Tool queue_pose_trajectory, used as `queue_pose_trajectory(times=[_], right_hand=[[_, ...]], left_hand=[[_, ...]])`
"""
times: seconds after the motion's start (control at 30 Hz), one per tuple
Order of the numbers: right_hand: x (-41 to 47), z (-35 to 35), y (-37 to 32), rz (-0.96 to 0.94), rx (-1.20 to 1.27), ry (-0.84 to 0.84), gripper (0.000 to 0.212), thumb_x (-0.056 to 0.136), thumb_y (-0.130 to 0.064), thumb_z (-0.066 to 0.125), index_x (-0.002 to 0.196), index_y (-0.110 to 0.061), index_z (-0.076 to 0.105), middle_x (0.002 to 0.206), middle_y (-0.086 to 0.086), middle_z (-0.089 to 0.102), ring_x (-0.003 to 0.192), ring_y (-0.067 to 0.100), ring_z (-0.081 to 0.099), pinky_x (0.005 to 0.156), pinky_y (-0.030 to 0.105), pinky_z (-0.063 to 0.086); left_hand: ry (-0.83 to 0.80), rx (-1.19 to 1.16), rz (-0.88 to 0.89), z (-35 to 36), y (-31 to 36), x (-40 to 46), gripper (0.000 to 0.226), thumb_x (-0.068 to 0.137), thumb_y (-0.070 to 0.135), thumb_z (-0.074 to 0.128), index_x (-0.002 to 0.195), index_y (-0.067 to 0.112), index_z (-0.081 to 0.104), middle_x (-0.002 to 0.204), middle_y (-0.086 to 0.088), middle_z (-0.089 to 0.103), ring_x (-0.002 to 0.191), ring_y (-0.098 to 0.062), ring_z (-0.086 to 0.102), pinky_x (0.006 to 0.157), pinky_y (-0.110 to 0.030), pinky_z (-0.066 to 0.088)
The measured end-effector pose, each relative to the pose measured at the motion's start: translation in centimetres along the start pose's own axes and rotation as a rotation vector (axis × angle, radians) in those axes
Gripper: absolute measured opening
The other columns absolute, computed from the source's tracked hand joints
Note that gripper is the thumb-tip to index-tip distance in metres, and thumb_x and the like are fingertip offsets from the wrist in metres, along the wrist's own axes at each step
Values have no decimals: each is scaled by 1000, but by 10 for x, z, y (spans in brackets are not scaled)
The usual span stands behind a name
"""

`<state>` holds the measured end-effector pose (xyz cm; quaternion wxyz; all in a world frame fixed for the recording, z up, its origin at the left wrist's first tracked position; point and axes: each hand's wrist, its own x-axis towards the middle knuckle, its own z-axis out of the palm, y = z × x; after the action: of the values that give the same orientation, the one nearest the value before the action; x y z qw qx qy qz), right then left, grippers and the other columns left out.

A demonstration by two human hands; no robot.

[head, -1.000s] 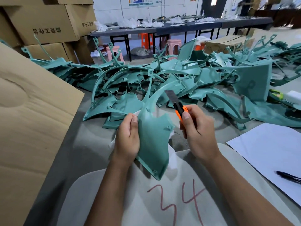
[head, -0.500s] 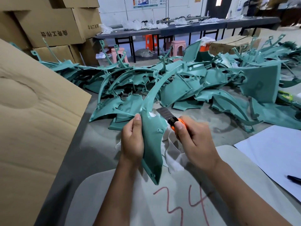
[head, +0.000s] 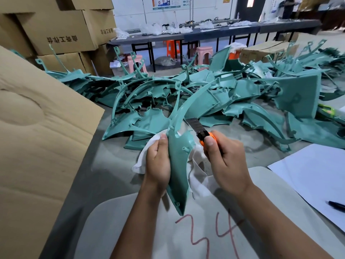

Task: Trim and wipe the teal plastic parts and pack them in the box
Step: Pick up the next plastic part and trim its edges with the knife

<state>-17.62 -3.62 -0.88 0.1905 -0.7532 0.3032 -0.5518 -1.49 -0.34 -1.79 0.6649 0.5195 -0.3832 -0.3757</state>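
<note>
We see a big brown corrugated cardboard flap [head: 37, 146] at left and a heap of glossy teal parts [head: 224, 98] across the grey table [head: 112, 169]. Our left hand [head: 157, 161] grips one curved, tapering teal part [head: 177, 165] over a white cloth [head: 147, 154], point down. Our right hand [head: 227, 161] grips an orange utility knife [head: 203, 135], its segmented blade near the part's edge.

— What stands at the far side?
— A white wall [head: 130, 14] with a poster [head: 166, 2], long dark tables [head: 205, 34], orange and pink plastic stools [head: 203, 53].
— And the floor?
— Pale, smooth floor [head: 317, 37]; stacked brown cardboard cartons [head: 61, 32] on the far left.
</note>
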Motion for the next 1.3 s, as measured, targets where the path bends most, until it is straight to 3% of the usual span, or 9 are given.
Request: queue_pose_trajectory(times=[0.07,0.23,0.37,0.47,0.6,0.73,0.83,0.97,1.3], right_hand=[[0,1,0,-20,-35,11,48,108,-35,42,71,-5,50,56,2,47,50,22,46,49,38,34],[0,4,-1,-62,-101,43,45,109,-37,43,72,-11,47,56,-5,41,49,15,41,48,27,28],[0,8,-2,-42,-162,73,53,109,-46,40,72,-10,48,56,-4,42,49,17,41,47,31,30],[0,9,-4,-50,-158,64,49,109,-43,42,72,-11,48,56,-6,42,50,15,41,48,28,30],[1,6,-6,-28,24,-21,44,108,-33,44,72,-10,51,57,-6,47,50,14,45,49,28,34],[-3,3,-6,158,337,3,46,108,-31,45,69,-6,47,58,1,41,49,20,37,45,33,32],[-1,3,-4,163,194,75,48,108,-36,43,70,-6,47,59,6,43,52,28,39,48,46,33],[1,6,-3,132,51,64,45,108,-40,43,69,-16,48,58,-1,45,53,19,42,51,39,33],[-2,8,-5,109,120,25,47,109,-39,44,69,-13,47,57,2,43,51,20,39,48,39,32]], left_hand=[[-13,-11,5,2,1,-1,47,111,37,38,90,18,76,86,-9,75,82,-21,69,76,-35,58],[-35,-60,-37,6,5,-4,59,111,36,36,65,27,72,51,9,58,41,-2,51,42,-15,42],[-73,-129,-92,6,3,-3,65,110,38,37,55,18,65,45,7,54,36,-2,49,37,-14,40],[-78,-166,-119,5,2,-2,55,110,37,36,62,17,56,41,5,50,31,-3,46,34,-14,38],[-103,-162,-137,4,5,-4,50,111,36,35,68,15,52,40,4,51,30,-2,47,34,-13,38],[-113,-152,-152,10,7,-7,51,111,36,34,68,16,52,41,7,51,30,-1,46,33,-12,37],[-121,-162,-154,9,8,-6,51,111,38,34,69,15,52,41,8,53,31,-1,48,33,-12,37],[-114,-160,-152,11,7,-8,56,111,36,35,64,15,55,44,9,54,32,0,49,33,-12,38],[-91,-140,-168,12,11,-11,57,110,41,38,62,17,56,43,6,52,31,-3,45,33,-13,36]])
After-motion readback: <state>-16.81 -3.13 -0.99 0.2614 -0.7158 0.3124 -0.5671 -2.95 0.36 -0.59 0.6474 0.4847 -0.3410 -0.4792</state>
